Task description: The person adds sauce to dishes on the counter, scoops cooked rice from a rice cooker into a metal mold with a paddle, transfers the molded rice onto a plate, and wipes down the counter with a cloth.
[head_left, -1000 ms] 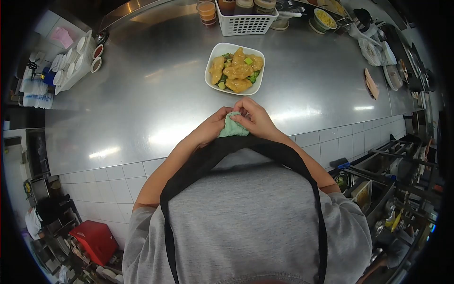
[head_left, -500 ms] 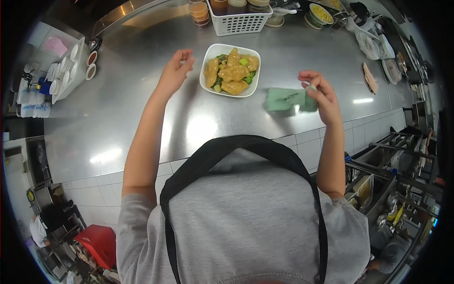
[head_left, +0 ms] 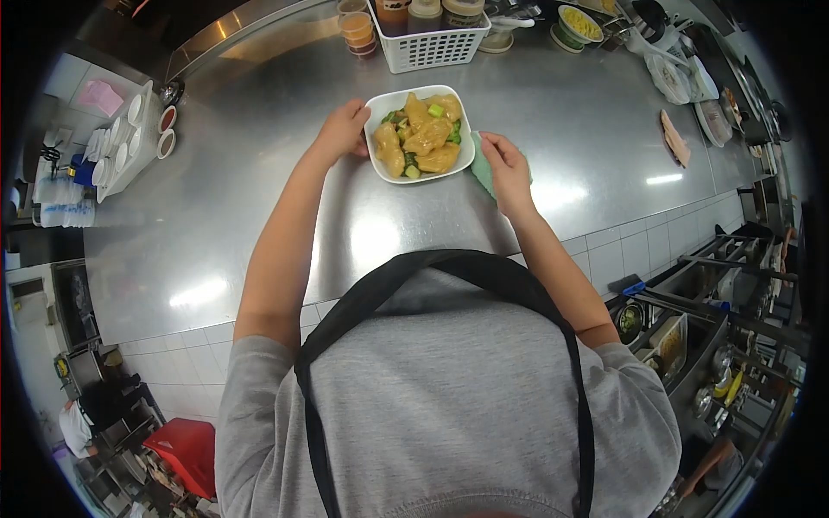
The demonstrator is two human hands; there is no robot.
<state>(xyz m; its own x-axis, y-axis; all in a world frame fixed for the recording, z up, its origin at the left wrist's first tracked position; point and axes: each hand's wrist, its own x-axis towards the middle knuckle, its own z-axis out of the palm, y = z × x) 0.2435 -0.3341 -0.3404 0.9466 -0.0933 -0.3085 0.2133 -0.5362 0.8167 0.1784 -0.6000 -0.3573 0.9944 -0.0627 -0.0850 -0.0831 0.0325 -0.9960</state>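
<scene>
Bowl: the squarish white bowl (head_left: 438, 177) sits over the steel counter (head_left: 224, 233), in front of the person; I can't tell whether its base touches the metal.
Food: glossy, sauce-coated pieces (head_left: 427, 136) heaped inside, with broccoli (head_left: 455, 133) showing at the right edge.
Left hand: the left hand (head_left: 342, 131) is at the bowl's left side, thumb by the rim, fingers curled in; how firm a hold, I can't tell.
Right hand: the right hand (head_left: 508, 173) has its fingers closed on a green cloth (head_left: 482, 170), right beside the bowl's right side.
Beyond: a white basket (head_left: 432, 53) of bottles, stacked sauce cups (head_left: 357, 31) just beside it.
Far left: a white tray (head_left: 131, 164).
</scene>
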